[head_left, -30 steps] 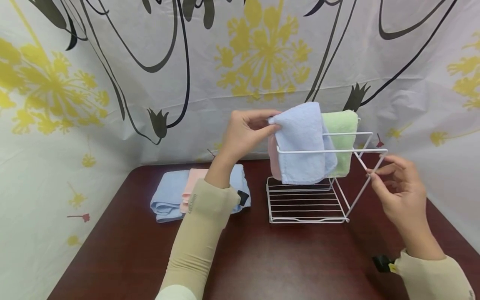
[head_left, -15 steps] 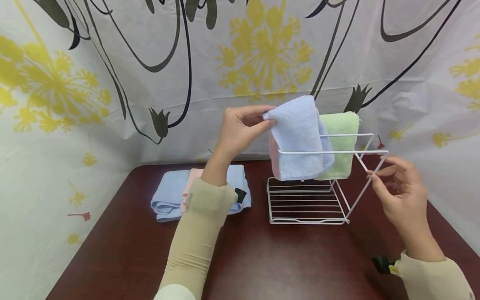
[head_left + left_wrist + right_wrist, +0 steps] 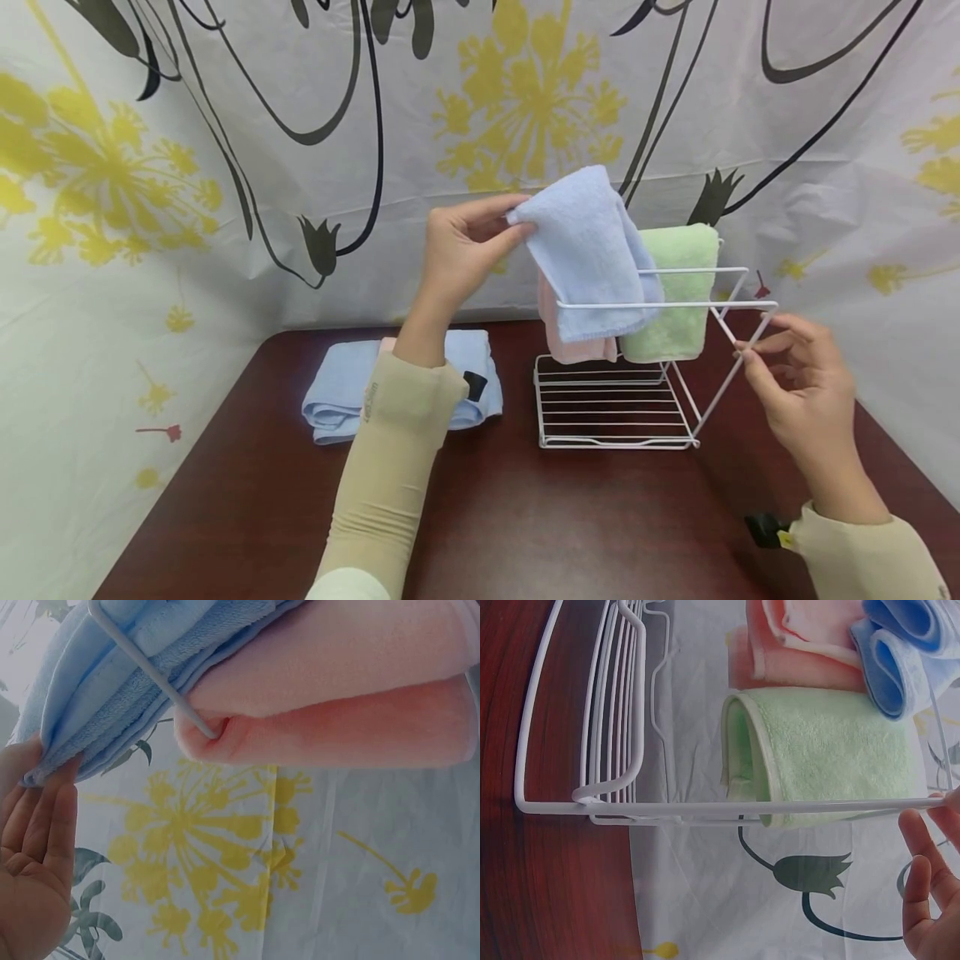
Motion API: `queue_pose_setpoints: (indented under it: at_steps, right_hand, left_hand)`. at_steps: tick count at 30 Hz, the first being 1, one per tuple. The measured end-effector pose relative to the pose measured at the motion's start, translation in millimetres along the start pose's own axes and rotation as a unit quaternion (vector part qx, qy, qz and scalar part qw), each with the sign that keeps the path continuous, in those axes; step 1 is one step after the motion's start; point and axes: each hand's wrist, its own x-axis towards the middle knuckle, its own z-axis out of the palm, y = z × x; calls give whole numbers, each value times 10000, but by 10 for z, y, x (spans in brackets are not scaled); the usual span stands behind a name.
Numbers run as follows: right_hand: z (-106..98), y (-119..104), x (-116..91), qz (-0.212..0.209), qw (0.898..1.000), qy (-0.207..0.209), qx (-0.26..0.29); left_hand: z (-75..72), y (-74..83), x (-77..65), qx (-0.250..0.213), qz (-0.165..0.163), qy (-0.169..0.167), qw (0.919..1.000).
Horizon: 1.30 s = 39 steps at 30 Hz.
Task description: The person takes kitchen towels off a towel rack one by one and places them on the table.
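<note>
My left hand pinches the upper left corner of a light blue towel. That towel tilts up over the front rail of a white wire rack, its lower edge still behind the rail. In the left wrist view, fingers and thumb grip the blue folds, beside a pink towel draped on the rack. A green towel hangs to the right, and the pink one is partly hidden behind the blue. My right hand pinches the rack's slanted right side bar, also seen in the right wrist view.
Folded blue towels with a pink one between them lie on the dark red table at the left, partly behind my left forearm. The rack's wire base stands on the table. A patterned curtain hangs behind.
My left hand has moved up and left, drawing the blue towel higher along the rack and uncovering more of the pink towel's lower part. My right hand stays on the side bar.
</note>
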Motion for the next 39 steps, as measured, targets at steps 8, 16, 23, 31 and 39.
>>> queue_pose_setpoints:
  at_steps: [8, 16, 23, 31, 39]
  right_hand:
    - [2, 7, -5, -10, 10000, 24, 47]
    - [-3, 4, -13, -28, 9999, 32, 93]
    - [-3, 22, -13, 11, 10000, 36, 66]
    - [14, 43, -19, 36, 10000, -2, 67]
    - [0, 35, -17, 36, 10000, 31, 83]
  left_hand:
    - [-54, -46, -22, -103, 250, 258, 9993]
    - [-93, -20, -43, -370, 469, 778, 9952]
    - [-175, -21, -66, -371, 508, 1097, 9920]
    - [-282, -52, -121, -296, 485, 1497, 9871]
    - [-387, -55, -145, -378, 654, 1908, 9787]
